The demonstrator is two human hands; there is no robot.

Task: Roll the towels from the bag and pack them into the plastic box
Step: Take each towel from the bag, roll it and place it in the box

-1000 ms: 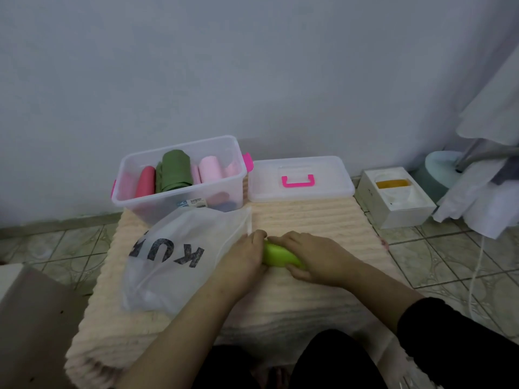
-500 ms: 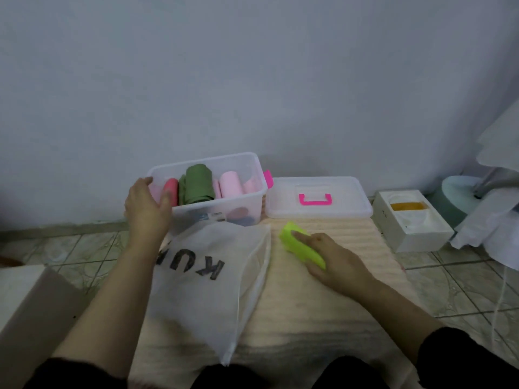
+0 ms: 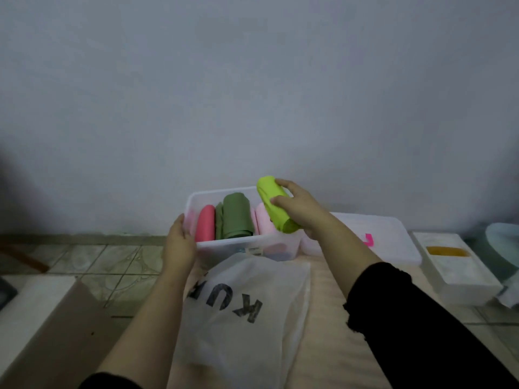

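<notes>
While the right hand [image 3: 302,210] clenched a lime towel roll [image 3: 276,204] over the plastic box [image 3: 241,247], the left hand [image 3: 179,242] seemingly gripped its left rim.

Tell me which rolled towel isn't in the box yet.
The lime towel: the right hand holds it above the box. The red, dark green and pink rolls already sit inside.
</notes>
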